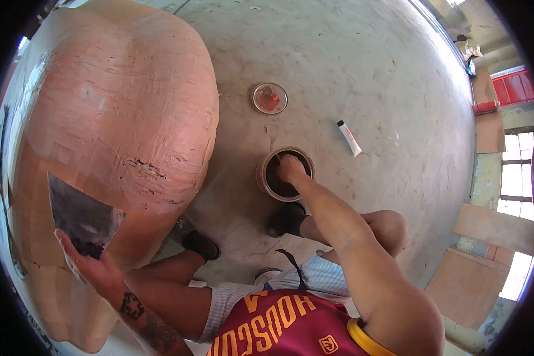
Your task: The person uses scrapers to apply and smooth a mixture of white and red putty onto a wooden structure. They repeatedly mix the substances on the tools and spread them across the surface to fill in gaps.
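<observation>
1. Here's the left hand [92,267], low on the left side, and it has a flat dark plate [86,213] in its grip, fingers closed at the lower edge, the sheet tilted up, its face marked with paler smears and a darker patch near the hand
2. Over to the right hand [292,169], and it's down inside the open can [261,178], knuckles bunched at the mouth; what those fingers close on is hidden, so I cannot tell how tight that grip is
3. The can stands upright on the grey floor [409,148], dark within, just beyond a black shoe [286,221]
4. Beyond it on the floor lies a round lid [260,97], red smears across its face, apart from the can
5. Out to the right of the can, a white tube [349,139] with a black cap, lying on its side
6. And filling the left, a big rounded form [124,107], pinkish over the upper part, tan lower down, with a rough, pitted patch on its near flank; the plate overlaps it in view, and whether they touch I cannot tell
</observation>
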### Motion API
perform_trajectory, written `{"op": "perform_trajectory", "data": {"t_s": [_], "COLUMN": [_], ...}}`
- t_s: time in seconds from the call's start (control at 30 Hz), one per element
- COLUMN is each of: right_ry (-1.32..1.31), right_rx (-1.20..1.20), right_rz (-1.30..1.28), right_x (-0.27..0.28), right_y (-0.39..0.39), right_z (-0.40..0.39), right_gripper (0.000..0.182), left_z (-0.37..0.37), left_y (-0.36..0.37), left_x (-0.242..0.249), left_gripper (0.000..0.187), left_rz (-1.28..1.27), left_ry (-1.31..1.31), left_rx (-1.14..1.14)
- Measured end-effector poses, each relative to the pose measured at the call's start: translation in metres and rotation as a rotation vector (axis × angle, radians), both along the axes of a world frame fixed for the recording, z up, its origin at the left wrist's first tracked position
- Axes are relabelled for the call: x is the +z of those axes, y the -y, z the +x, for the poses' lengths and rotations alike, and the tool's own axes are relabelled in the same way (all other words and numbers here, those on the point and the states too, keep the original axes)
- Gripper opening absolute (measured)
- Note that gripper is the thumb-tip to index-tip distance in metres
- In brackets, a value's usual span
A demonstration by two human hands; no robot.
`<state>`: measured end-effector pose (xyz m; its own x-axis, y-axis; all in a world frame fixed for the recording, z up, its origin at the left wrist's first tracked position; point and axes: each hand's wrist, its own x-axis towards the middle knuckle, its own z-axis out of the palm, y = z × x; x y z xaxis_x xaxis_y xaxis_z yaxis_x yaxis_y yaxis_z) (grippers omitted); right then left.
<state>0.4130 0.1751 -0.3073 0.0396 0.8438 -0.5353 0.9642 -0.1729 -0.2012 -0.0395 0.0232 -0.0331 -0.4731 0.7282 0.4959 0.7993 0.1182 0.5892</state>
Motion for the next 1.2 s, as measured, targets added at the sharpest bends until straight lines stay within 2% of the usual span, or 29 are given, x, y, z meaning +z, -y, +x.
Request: {"op": "perform_trajectory", "data": {"t_s": [0.03, 0.1, 0.13, 0.23, 0.33, 0.47, 0.57, 0.6, 0.67, 0.73, 0.77, 0.83, 0.87, 0.93, 0.97, 1.03, 1.13, 1.2], "right_ry": [0.004, 0.047, 0.066, 0.148, 0.164, -0.169, -0.377, -0.405, -0.434, -0.438, -0.536, -0.726, -0.678, -0.583, -0.669, -0.835, -1.107, -1.177], "right_rx": [0.010, 0.332, 0.495, 0.769, 0.945, 0.502, 0.086, 0.011, -0.033, 0.038, -0.118, -0.438, -0.384, -0.272, -0.398, -0.656, -0.848, -0.771], "right_rz": [-0.012, -0.148, -0.213, -0.214, -0.273, -0.350, -0.410, -0.399, -0.370, -0.336, -0.398, -0.525, -0.467, -0.351, -0.363, -0.385, -0.450, -0.444], "right_x": [-0.004, -0.011, -0.016, -0.029, -0.035, -0.071, -0.062, -0.031, -0.021, -0.061, -0.064, -0.067, -0.071, -0.055, -0.046, 0.047, 0.055, 0.074], "right_y": [-0.001, -0.008, -0.012, -0.014, -0.016, -0.011, -0.004, -0.003, 0.000, -0.002, -0.003, -0.003, -0.002, -0.002, 0.001, 0.017, 0.023, 0.025], "right_z": [0.001, 0.008, 0.010, 0.005, 0.010, 0.036, 0.042, 0.040, 0.040, 0.054, 0.057, 0.065, 0.070, 0.066, 0.069, 0.057, 0.071, 0.081], "right_gripper": [0.025, 0.023, 0.022, 0.019, 0.021, 0.026, 0.025, 0.023, 0.022, 0.024, 0.023, 0.024, 0.021, 0.020, 0.018, 0.019, 0.028, 0.030], "left_z": [0.000, 0.002, 0.001, 0.000, 0.001, 0.008, 0.016, 0.019, 0.024, 0.026, 0.026, 0.034, 0.046, 0.046, 0.046, 0.077, 0.079, 0.079], "left_y": [0.003, 0.005, 0.005, 0.004, 0.003, 0.000, -0.007, -0.010, -0.011, -0.011, -0.013, -0.024, -0.026, -0.017, -0.014, -0.031, -0.023, -0.023], "left_x": [0.006, 0.009, 0.009, 0.011, 0.012, 0.014, 0.012, 0.010, 0.008, 0.005, 0.006, 0.018, 0.024, 0.016, 0.015, 0.046, 0.037, 0.025], "left_gripper": [0.064, 0.068, 0.071, 0.074, 0.075, 0.075, 0.073, 0.073, 0.072, 0.072, 0.071, 0.058, 0.056, 0.060, 0.060, 0.059, 0.056, 0.049], "left_rz": [-0.050, -0.106, -0.114, -0.127, -0.127, -0.148, -0.150, -0.145, -0.126, -0.112, -0.106, 0.020, 0.033, -0.044, 0.061, 0.288, 0.272, 0.271], "left_ry": [-0.158, -0.329, -0.343, -0.338, -0.339, -0.367, -0.243, -0.194, -0.154, -0.196, -0.237, 0.365, 0.416, -0.303, 0.135, 1.008, 0.992, 0.984], "left_rx": [-0.008, -0.017, -0.015, 0.015, -0.017, -0.011, 0.072, 0.093, 0.091, 0.081, 0.074, 0.096, 0.111, 0.117, 0.130, 0.129, 0.103, 0.070]}}
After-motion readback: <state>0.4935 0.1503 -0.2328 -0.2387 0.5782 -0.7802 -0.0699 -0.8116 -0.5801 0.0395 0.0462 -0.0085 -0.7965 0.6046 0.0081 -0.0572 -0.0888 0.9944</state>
